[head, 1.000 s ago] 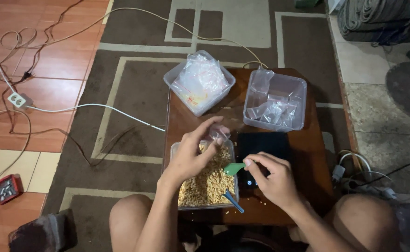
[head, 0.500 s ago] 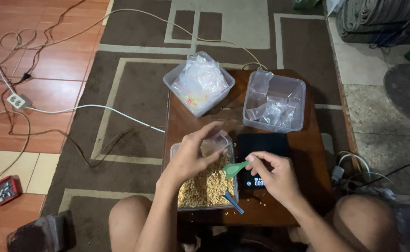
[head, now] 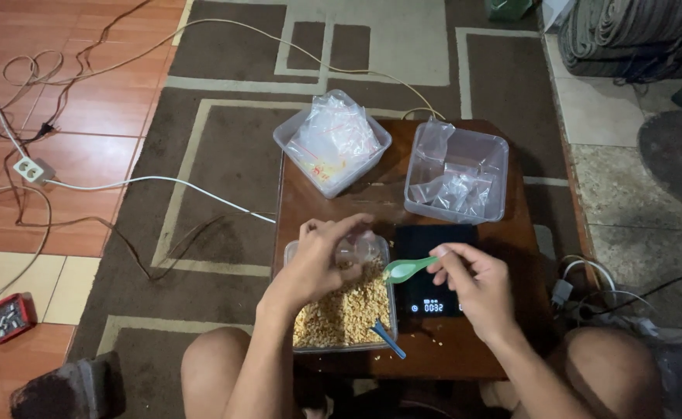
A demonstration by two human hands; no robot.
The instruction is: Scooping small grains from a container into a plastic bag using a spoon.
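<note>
We are in a home, seated on the floor of a living space. A brown carpet with beige rectangular lines (head: 225,147) fills the middle of the frame, laid over reddish-orange floor tiles (head: 85,101) at the upper left. A low dark wooden table (head: 512,256) stands at the centre, and a white extension socket with loose cables (head: 27,167) trails across the left.

Both hands (head: 321,260) (head: 477,283) raised, fingers pinched.

left hand (head: 318,260): small clear bag (head: 354,250) | right hand (head: 477,283): green spoon (head: 405,269)
</note>
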